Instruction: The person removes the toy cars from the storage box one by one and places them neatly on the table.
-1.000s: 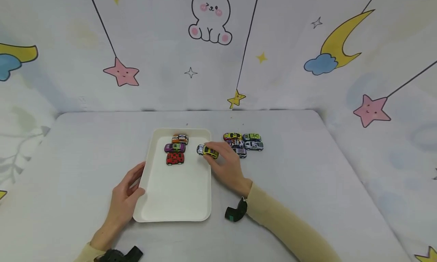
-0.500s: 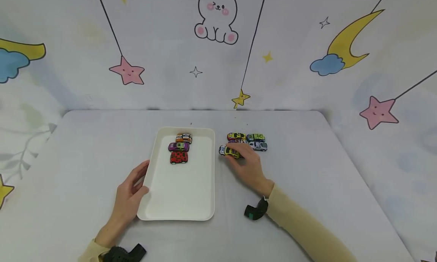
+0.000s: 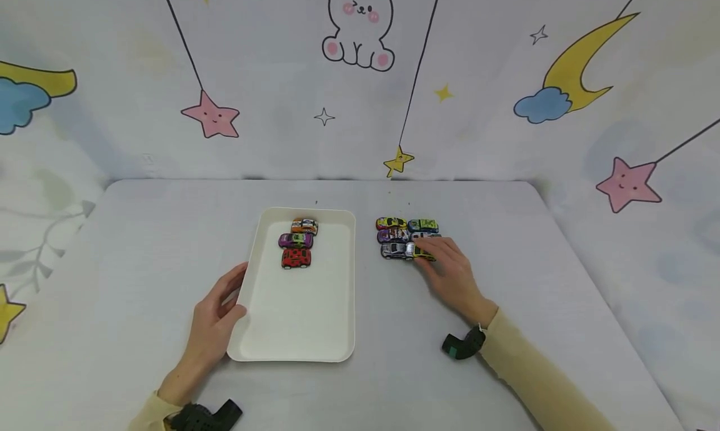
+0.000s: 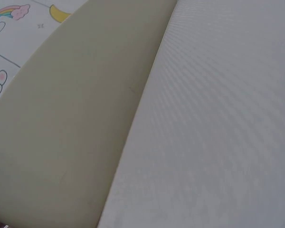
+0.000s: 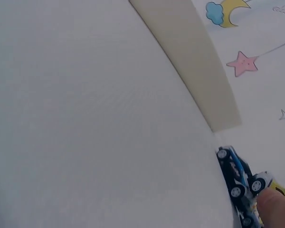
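In the head view my left hand [image 3: 210, 323] holds the left side of a white tray [image 3: 298, 322], thumb at the rim. Toward the tray's back sit an orange-and-white toy car [image 3: 304, 226], a purple one [image 3: 295, 240] and a red, black-spotted one [image 3: 295, 258]. My right hand [image 3: 454, 280] pinches a yellow-and-white toy car [image 3: 422, 253] between thumb and fingers, right beside a silver toy car [image 3: 394, 250] on the table. In the right wrist view, the thumb [image 5: 274, 210] covers part of the pinched car.
Behind the silver car lie a yellow toy car [image 3: 390, 223], a green one [image 3: 423, 225], a dark purple one [image 3: 392, 235] and a white one [image 3: 425, 235], partly hidden by fingers. A patterned cloth backdrop [image 3: 270, 150] rises behind the white table [image 3: 169, 231].
My right hand has carried the yellow-and-white car rightward, from over the tray's right edge to the silver car's right end. My left hand still holds the tray.
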A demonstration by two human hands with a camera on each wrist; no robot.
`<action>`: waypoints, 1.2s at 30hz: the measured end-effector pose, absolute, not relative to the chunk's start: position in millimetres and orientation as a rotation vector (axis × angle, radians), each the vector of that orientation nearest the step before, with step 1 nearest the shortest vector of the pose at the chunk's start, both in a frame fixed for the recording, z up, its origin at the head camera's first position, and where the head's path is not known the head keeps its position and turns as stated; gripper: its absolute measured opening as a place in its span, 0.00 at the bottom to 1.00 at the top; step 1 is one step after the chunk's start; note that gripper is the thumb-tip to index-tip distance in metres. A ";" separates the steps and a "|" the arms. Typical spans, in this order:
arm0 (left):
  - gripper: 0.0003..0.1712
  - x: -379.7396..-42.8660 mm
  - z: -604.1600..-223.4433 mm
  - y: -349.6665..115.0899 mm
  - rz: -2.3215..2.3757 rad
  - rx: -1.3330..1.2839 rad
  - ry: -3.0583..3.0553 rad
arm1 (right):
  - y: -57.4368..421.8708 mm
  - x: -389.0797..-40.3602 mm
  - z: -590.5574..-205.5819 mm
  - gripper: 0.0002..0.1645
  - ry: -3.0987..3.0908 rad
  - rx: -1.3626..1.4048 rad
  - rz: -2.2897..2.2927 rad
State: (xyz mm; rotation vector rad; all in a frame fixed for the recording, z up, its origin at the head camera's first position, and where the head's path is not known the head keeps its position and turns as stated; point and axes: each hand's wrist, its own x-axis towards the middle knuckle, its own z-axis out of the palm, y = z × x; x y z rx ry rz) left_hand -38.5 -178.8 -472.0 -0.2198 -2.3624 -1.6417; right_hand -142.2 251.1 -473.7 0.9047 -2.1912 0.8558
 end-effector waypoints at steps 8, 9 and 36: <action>0.42 -38.0 -468.9 -177.7 -1.631 -0.222 -2.358 | 267.9 -141.5 -473.1 0.27 -2.265 0.823 0.852; 0.42 -37.8 -468.7 -178.1 -1.631 -0.225 -2.354 | 267.5 -141.5 -473.0 0.27 -2.281 0.809 0.859; 0.43 -38.8 -471.2 -178.3 -1.630 -0.249 -2.328 | 270.6 -142.6 -475.5 0.23 -2.356 0.799 0.811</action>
